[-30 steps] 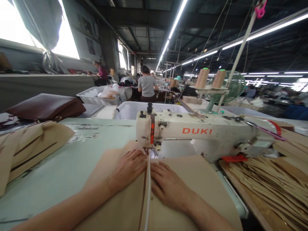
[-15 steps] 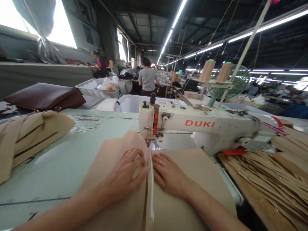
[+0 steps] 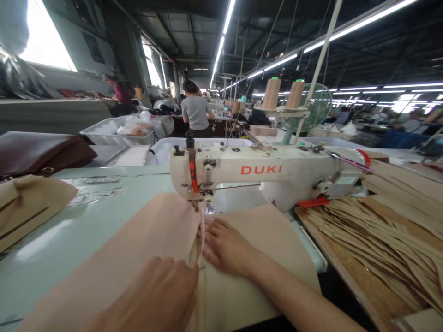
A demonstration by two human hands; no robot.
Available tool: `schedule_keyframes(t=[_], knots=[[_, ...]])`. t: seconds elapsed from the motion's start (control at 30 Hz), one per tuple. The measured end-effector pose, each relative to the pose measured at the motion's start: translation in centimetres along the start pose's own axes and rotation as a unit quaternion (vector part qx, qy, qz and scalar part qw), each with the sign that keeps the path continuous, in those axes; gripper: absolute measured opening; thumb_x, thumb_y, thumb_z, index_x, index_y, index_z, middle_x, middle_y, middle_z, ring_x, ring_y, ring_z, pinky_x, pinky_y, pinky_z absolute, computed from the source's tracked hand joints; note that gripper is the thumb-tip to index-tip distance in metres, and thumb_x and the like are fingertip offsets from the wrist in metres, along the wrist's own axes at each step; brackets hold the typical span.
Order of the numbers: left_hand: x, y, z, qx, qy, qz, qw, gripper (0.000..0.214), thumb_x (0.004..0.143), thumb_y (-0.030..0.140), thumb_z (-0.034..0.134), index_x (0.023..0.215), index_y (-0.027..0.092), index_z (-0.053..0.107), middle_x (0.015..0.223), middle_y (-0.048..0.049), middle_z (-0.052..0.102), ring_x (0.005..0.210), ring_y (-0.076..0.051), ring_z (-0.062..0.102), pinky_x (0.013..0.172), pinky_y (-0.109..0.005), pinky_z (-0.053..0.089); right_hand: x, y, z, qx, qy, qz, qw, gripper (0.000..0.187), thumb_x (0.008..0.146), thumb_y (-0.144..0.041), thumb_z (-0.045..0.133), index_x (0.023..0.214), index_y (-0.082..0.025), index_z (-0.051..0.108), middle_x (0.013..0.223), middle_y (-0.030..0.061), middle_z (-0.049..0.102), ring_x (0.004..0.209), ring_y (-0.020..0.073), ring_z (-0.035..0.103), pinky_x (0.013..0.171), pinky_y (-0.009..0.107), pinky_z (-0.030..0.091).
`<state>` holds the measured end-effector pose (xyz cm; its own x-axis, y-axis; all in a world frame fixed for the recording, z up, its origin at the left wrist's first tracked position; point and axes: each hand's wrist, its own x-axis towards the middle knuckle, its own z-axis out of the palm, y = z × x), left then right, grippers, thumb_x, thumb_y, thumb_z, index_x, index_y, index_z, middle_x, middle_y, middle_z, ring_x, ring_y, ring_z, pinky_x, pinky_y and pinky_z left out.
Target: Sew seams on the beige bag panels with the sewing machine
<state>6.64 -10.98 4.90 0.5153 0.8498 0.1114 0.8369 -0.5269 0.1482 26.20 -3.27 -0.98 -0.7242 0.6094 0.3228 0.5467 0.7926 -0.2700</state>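
A tan fabric panel (image 3: 138,240) lies on the pale green sewing table (image 3: 79,221), running under the needle of a white DUKI sewing machine (image 3: 256,173). A white cord or piping strip (image 3: 201,240) and a brown edge run down the seam line toward me. My right hand (image 3: 226,246) presses flat on the fabric just right of the seam, fingertips near the presser foot. My left hand (image 3: 162,295) is close to the camera, low and blurred, fingers curled at the seam edge where the fabric lifts; whether it pinches the fabric is unclear.
Stacked tan cut pieces (image 3: 374,230) fill a board on the right. A folded tan pile (image 3: 27,203) and a brown bag (image 3: 41,152) sit at left. White bins (image 3: 117,131) stand behind the table. Two thread cones (image 3: 284,94) and a green fan (image 3: 316,108) are behind the machine. A person in grey (image 3: 195,113) works ahead.
My left hand has pulled back from beside the needle toward me, lifting the seam edge. My right hand stays by the presser foot. The view has shifted right and closer.
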Motion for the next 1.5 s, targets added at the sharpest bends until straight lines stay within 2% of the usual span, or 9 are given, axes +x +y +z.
schedule_keyframes(t=[0.13,0.2,0.23,0.3,0.43,0.57,0.73,1.27,1.5], knots=[[1.3,-0.1,0.2,-0.16,-0.142,0.018,0.977,0.029,0.094,0.041,0.051,0.075,0.025,0.064,0.06,0.0024,0.065,0.052,-0.017,0.062,0.05,-0.025,0.043,0.2,0.0,-0.1,0.016,0.034,-0.024,0.999,0.032,0.096,-0.028,0.051,0.125,-0.022,0.061,0.136,0.0045,0.059,0.133,0.0184,0.045,0.118,0.035,0.027],[2.2,-2.3,1.0,-0.218,-0.078,0.027,0.972,0.034,0.1,0.047,0.043,0.085,0.024,0.063,0.071,0.002,0.069,0.064,-0.016,0.067,0.062,-0.023,0.051,0.1,0.1,0.1,0.013,0.03,-0.033,0.999,0.032,0.091,-0.026,0.055,0.123,-0.023,0.063,0.134,0.0042,0.061,0.132,0.02,0.047,0.118,0.036,0.026],[2.4,-3.8,1.7,-0.198,-0.007,0.04,0.979,0.031,0.101,0.045,0.043,0.093,0.023,0.063,0.091,-0.0017,0.073,0.084,-0.018,0.069,0.078,-0.027,0.053,0.1,0.1,0.1,0.011,0.025,-0.034,0.999,0.032,0.09,-0.025,0.057,0.121,-0.023,0.064,0.132,0.0046,0.062,0.13,0.0209,0.048,0.119,0.036,0.026],[2.5,-7.0,3.7,-0.101,0.07,0.045,0.991,0.036,0.1,0.044,0.047,0.129,0.024,0.054,0.142,-0.0082,0.054,0.127,-0.025,0.054,0.106,-0.038,0.045,0.1,0.2,0.2,0.007,0.018,-0.023,1.0,0.033,0.09,-0.024,0.056,0.121,-0.022,0.065,0.129,0.0062,0.063,0.129,0.0216,0.049,0.119,0.037,0.026],[1.6,-10.0,6.8,0.024,0.079,0.017,0.996,0.056,0.101,0.044,0.046,0.151,0.023,0.031,0.155,-0.0106,0.038,0.143,-0.029,0.034,0.118,-0.055,0.026,0.2,0.0,-0.1,0.01,0.005,0.0,1.0,0.036,0.094,-0.025,0.053,0.128,-0.021,0.061,0.135,0.0081,0.059,0.13,0.0213,0.047,0.12,0.039,0.026],[1.5,-8.8,6.4,0.033,0.084,0.019,0.996,0.049,0.101,0.038,0.044,0.146,0.018,0.041,0.151,-0.0128,0.043,0.143,-0.029,0.034,0.12,-0.055,0.023,0.3,-0.3,-0.4,0.011,-0.008,0.001,1.0,0.039,0.095,-0.023,0.051,0.133,-0.023,0.057,0.138,0.0071,0.056,0.132,0.0208,0.046,0.12,0.042,0.026],[1.7,-7.5,5.7,-0.005,0.082,0.04,0.996,0.059,0.103,0.038,0.043,0.155,0.019,0.025,0.155,-0.0121,0.039,0.144,-0.028,0.034,0.12,-0.052,0.023,0.4,-0.4,-0.4,0.0,-0.015,-0.002,1.0,0.042,0.097,-0.021,0.047,0.138,-0.022,0.053,0.142,0.008,0.053,0.134,0.0207,0.044,0.121,0.042,0.025],[0.6,-7.1,5.6,-0.009,0.034,0.051,0.998,0.062,0.102,0.032,0.041,0.158,0.028,0.014,0.161,-0.0038,0.026,0.147,-0.025,0.028,0.122,-0.053,0.015,0.4,-0.2,-0.5,-0.005,-0.032,0.004,0.999,0.044,0.095,-0.021,0.049,0.14,-0.022,0.052,0.144,0.0066,0.052,0.134,0.0228,0.044,0.121,0.043,0.026],[0.6,-7.1,5.8,0.0,0.061,0.071,0.996,0.063,0.101,0.03,0.043,0.158,0.025,0.015,0.159,-0.0063,0.031,0.143,-0.024,0.035,0.122,-0.053,0.014,0.5,-0.6,-0.6,0.012,-0.027,0.014,0.999,0.041,0.095,-0.021,0.049,0.136,-0.021,0.055,0.142,0.0065,0.054,0.133,0.0215,0.045,0.121,0.042,0.025]])
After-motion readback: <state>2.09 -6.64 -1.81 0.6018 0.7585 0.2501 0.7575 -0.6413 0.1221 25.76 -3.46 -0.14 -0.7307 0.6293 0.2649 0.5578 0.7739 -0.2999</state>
